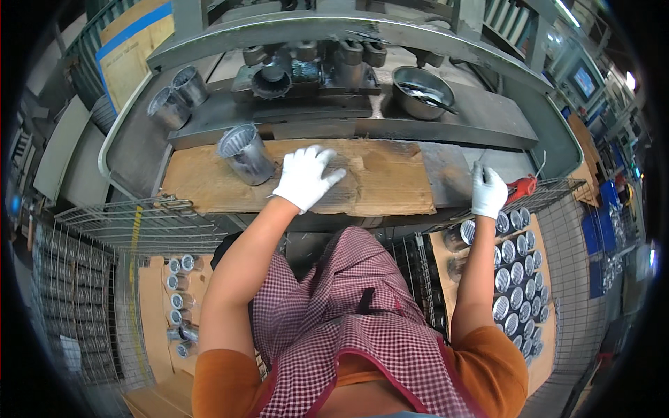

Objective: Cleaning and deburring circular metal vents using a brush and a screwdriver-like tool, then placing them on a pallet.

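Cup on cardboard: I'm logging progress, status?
Left hand beside cup, fingers spread, nothing between. Right hand near red object, grip unclear. Cup rests on cardboard.

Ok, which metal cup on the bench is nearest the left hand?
The metal cup on the brown cardboard, beside the left hand; the other cups are farther back, off the cardboard.

Print [131, 53] on the tan board [141, 70] is unreadably small.
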Tool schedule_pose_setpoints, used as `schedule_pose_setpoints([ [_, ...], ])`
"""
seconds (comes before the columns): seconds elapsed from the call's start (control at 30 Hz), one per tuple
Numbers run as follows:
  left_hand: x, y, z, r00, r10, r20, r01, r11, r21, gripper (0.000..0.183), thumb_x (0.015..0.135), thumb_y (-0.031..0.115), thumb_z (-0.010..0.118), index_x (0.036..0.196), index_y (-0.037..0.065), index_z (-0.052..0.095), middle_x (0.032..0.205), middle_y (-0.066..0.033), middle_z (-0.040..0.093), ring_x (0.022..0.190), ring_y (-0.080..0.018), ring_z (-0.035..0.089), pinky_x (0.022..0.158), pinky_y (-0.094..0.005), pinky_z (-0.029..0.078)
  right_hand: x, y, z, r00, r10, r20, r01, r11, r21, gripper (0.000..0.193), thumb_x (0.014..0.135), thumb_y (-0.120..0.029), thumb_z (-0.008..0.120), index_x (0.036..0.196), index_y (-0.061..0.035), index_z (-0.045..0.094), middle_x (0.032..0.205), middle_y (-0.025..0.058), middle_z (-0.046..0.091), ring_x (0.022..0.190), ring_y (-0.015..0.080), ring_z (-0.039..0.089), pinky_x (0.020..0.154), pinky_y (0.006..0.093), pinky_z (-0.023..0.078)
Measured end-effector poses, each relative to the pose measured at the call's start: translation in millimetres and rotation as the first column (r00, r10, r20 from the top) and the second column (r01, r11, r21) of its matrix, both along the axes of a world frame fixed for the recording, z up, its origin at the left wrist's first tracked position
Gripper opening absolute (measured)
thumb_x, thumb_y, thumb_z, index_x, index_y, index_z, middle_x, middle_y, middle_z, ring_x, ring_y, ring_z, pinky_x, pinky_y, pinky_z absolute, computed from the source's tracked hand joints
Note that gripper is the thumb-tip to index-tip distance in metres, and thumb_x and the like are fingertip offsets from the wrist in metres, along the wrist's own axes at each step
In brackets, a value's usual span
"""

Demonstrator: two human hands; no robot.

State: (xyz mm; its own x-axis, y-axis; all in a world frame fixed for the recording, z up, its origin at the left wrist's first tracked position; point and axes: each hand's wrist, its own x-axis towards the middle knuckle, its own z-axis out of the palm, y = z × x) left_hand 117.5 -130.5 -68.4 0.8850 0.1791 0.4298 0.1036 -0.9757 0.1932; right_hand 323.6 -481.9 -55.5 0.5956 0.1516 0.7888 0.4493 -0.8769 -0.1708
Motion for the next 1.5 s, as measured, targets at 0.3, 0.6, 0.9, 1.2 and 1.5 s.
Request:
schedule_pose_setpoints([
  [0.3, 3, 0, 4, 0.999, 0.023, 0.049, -0.026, 0.999, 0.047, 0.051, 0.085, 0.05, 0.058, 0.122, 0.014, 0.059, 0.119, -0.0118, 0.056, 0.108, -0.0307, 0.053, 0.09, -0.0428, 0.039, -2, -1, 2, 1.0, -0.011, 0.003, 0.011, 1.0, -0.019, 0.027, 0.086, -0.032, 0.064, 0.072, -0.0089, 0.068, 0.067, 0.0141, 0.064, 0.059, 0.0338, 0.061, 0.055, 0.0425, 0.046],
  [0.6, -2, 0, -4, 0.931, -0.059, -0.361, 0.083, 0.995, 0.052, 0.051, 0.092, 0.054, 0.045, 0.117, 0.014, 0.064, 0.109, -0.0115, 0.059, 0.104, -0.0286, 0.054, 0.09, -0.0419, 0.039, -1, -2, 0, 1.0, 0.022, -0.005, -0.022, 1.0, 0.004, 0.027, 0.085, -0.031, 0.066, 0.072, -0.008, 0.068, 0.065, 0.0151, 0.063, 0.058, 0.0347, 0.06, 0.055, 0.0426, 0.046],
  [0.9, 6, -2, -9, 1.0, -0.008, -0.025, 0.009, 0.998, 0.064, 0.046, 0.09, 0.05, 0.051, 0.116, 0.015, 0.064, 0.116, -0.0099, 0.059, 0.106, -0.0283, 0.054, 0.09, -0.0431, 0.038, 0, 0, 1, 1.0, 0.015, -0.015, -0.015, 1.0, -0.002, 0.027, 0.085, -0.031, 0.066, 0.071, -0.0077, 0.067, 0.063, 0.0162, 0.061, 0.057, 0.035, 0.06, 0.055, 0.0426, 0.046],
  [1.2, -2, -5, -8, 0.945, -0.044, -0.324, 0.073, 0.994, 0.077, 0.051, 0.09, 0.055, 0.048, 0.113, 0.013, 0.065, 0.106, -0.0127, 0.061, 0.103, -0.0306, 0.056, 0.09, -0.0439, 0.04, -29, 37, 26, 0.94, -0.111, 0.323, 0.13, 0.991, -0.037, 0.039, 0.077, -0.028, 0.072, 0.114, -0.0178, 0.063, 0.104, 0.01, 0.066, 0.079, 0.0302, 0.065, 0.067, 0.0409, 0.05],
  [1.5, 3, -3, -9, 0.947, -0.045, -0.318, 0.069, 0.996, 0.065, 0.049, 0.09, 0.055, 0.047, 0.107, 0.013, 0.067, 0.1, -0.0105, 0.061, 0.097, -0.028, 0.057, 0.085, -0.0423, 0.04, 4, 245, 113, 0.823, 0.562, -0.085, -0.568, 0.82, -0.072, 0.031, 0.085, -0.033, 0.064, 0.098, -0.0053, 0.068, 0.095, 0.0164, 0.068, 0.09, 0.0339, 0.065, 0.077, 0.0401, 0.051],
])
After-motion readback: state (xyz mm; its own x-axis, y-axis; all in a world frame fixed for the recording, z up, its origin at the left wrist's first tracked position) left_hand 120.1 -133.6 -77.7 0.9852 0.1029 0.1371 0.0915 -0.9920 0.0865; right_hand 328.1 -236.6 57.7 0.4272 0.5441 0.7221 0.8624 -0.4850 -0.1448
